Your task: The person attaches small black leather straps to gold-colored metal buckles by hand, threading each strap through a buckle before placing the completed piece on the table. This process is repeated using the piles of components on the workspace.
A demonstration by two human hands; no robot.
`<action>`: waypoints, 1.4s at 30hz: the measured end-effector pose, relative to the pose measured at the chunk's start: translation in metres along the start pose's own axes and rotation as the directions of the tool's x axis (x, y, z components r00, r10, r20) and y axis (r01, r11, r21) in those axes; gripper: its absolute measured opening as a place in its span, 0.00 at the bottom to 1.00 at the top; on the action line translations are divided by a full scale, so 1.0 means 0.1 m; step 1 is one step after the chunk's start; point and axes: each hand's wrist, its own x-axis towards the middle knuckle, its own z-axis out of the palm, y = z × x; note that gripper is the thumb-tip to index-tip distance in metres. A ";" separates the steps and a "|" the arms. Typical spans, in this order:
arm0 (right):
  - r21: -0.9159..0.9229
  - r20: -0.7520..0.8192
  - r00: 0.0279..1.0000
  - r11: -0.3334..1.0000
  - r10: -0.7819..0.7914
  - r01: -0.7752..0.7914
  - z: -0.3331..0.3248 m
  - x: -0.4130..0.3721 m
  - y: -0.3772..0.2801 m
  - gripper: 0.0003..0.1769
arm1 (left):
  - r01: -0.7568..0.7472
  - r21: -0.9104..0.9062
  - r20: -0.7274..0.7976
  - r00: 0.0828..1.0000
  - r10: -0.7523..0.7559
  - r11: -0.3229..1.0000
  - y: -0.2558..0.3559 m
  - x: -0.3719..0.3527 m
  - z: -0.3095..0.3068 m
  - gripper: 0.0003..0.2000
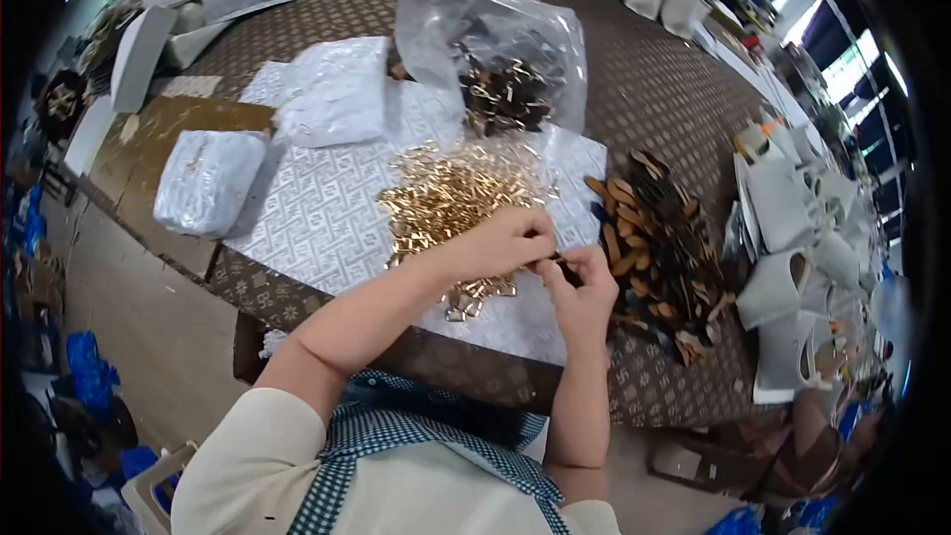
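Observation:
My left hand [510, 238] and my right hand [584, 287] meet above the right edge of a pile of gold metal buckles [446, 193]. Both have their fingers pinched together. Between the fingertips shows a small dark strap piece [563, 260], mostly hidden by the fingers. Whether a buckle is on it cannot be made out. The buckles lie loose on a white patterned sheet [317, 213], with a few spread toward the near side. Right of my right hand lies a heap of brown and black leather tabs [649, 248].
Behind the buckles, a clear plastic bag [560, 45] holds dark pieces with gold metal. White wrapped packs [210, 183] lie at left. Pale bags [783, 203] stand at right and along the far edge of the brown patterned table [684, 104]. Another person sits at lower right.

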 end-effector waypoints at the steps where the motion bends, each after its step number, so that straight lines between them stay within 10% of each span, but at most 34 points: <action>1: -0.087 -0.011 0.997 0.993 -0.082 0.081 0.00 0.00 -0.03 0.11 | 0.026 0.004 0.011 1.000 -0.026 1.000 -0.03 0.02 -0.02 0.04; 8: -0.192 -0.008 0.979 0.961 -0.204 0.199 -0.09 0.05 -0.16 0.18 | 0.106 -0.052 -0.093 0.990 -0.111 0.993 0.11 0.03 -0.10 0.05; 12: -0.564 -0.178 0.932 0.808 -0.317 0.168 -0.36 0.23 0.06 0.17 | -0.262 -0.100 -0.484 0.856 0.183 0.960 0.25 0.16 -0.23 0.09; 16: -0.824 -0.194 0.933 0.566 -0.305 0.014 -0.43 0.29 0.22 0.20 | -0.114 0.665 -0.467 0.709 0.529 0.738 0.22 0.11 -0.33 0.17; 19: -0.883 -0.201 0.954 0.462 -0.223 -0.078 -0.38 0.32 0.16 0.20 | -0.139 0.867 -0.100 0.892 0.440 0.479 0.09 0.06 -0.34 0.12; 24: -0.890 -0.186 0.969 0.446 -0.164 -0.095 -0.40 0.34 0.24 0.12 | 0.055 0.984 -0.124 0.894 0.432 0.168 -0.11 0.03 -0.13 0.19; 30: -0.867 -0.191 0.934 0.497 -0.301 -0.017 -0.38 0.30 0.23 0.05 | 0.120 0.939 -0.204 0.949 0.240 0.323 -0.04 0.10 -0.12 0.11; 33: -0.796 -0.181 0.833 0.576 -0.523 0.188 -0.33 0.25 0.12 0.03 | -0.006 0.928 -0.148 0.912 0.383 0.373 -0.08 0.06 -0.09 0.06; 36: -0.301 -0.271 0.917 0.930 -0.294 0.210 -0.14 0.17 0.01 0.03 | -0.122 0.784 -0.217 0.865 0.453 0.609 -0.10 0.10 -0.13 0.05; 38: -0.058 -0.153 0.988 0.998 -0.016 0.007 -0.07 0.11 -0.04 0.04 | -0.086 0.620 -0.292 0.897 0.331 0.780 -0.03 0.08 -0.11 0.05; 42: 0.014 -0.070 0.997 0.999 -0.034 0.035 0.06 0.09 -0.02 0.05 | -0.027 0.210 -0.292 0.952 0.089 0.977 -0.02 0.05 -0.07 0.07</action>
